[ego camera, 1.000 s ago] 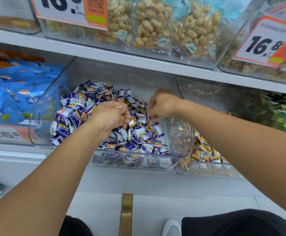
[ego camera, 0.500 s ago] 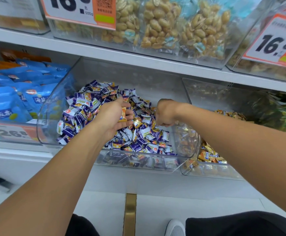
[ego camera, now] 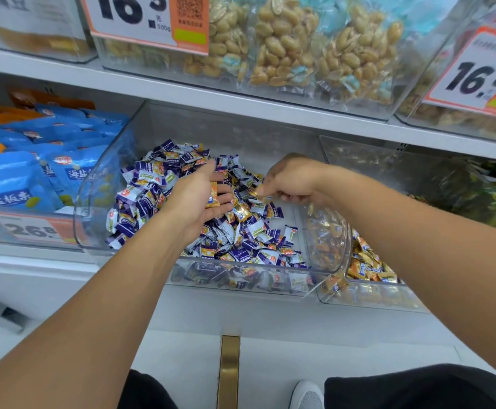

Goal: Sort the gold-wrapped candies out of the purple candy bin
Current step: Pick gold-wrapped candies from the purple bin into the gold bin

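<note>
Price tag (ego camera: pixel 149 19) reads "16.5"; blue bags (ego camera: pixel 13 184) read "海盐板栗".

We have one view only, from the head, looking forward and steeply down at arm's reach into the clear bin (ego camera: pixel 93 184) on the lower shelf (ego camera: pixel 63 261); the upper shelf (ego camera: pixel 270 109) crosses the top, the floor (ego camera: pixel 181 349) fills the bottom.

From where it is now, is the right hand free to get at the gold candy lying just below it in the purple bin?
Probably yes. The right hand hovers over the open purple bin; the gold candy lies on top, uncovered. But its fingers already pinch another gold-wrapped candy.
</note>
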### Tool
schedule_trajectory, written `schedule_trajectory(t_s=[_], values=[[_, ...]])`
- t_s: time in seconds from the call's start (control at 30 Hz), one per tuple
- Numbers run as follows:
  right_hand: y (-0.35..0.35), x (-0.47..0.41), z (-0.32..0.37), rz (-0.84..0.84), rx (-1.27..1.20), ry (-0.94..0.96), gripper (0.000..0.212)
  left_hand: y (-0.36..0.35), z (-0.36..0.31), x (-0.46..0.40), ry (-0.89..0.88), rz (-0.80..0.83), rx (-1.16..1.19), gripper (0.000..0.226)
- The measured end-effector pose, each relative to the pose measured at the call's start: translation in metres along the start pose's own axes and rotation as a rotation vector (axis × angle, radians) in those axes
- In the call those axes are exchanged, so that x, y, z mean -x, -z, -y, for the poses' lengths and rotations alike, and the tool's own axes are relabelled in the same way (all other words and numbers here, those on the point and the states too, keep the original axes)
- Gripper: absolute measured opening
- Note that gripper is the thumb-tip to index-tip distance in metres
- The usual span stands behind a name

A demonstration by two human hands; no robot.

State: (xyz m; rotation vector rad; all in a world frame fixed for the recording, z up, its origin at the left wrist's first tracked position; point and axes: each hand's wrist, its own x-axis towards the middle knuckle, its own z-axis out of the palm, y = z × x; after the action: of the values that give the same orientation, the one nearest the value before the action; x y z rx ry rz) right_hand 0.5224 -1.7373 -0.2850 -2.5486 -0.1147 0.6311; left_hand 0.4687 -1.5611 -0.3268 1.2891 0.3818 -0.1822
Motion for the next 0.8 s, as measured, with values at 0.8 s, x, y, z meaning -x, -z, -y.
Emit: schedule_trajectory(t_s=[0.8], values=[[0.015, -0.021, 0.013, -0.26, -0.101, 0.084, 0.021, -0.004, -0.008, -0.003, -0.001, 0.024, 0.241, 0.007]])
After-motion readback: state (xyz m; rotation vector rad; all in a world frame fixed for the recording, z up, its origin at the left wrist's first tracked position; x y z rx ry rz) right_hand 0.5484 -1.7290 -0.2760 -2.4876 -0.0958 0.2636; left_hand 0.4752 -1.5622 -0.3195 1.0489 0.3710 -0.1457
